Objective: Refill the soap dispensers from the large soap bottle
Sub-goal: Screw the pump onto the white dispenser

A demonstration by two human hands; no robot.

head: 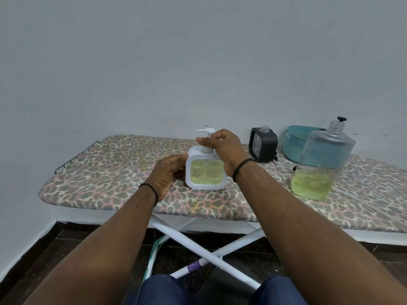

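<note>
Leopard-print board (pixel 114 172), left hand (pixel 168 172) steadying white dispenser (pixel 206 172), right hand (pixel 224 146) seemingly gripping pump (pixel 206 131)

soft, even, slightly dim light with a cool grey cast; no hard shadows or strong glare. the wall (pixel 198 62) looks smooth and faintly blurred. wide-angle distortion bows the ironing board (pixel 110 172) and stretches the frame edges.

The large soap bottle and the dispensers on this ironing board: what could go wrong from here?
1. The large soap bottle stands uncapped near the board's front edge; the right arm could knock it over.
2. The right hand grips the pump of the white dispenser; pressing it might squirt soap onto the cover.
</note>
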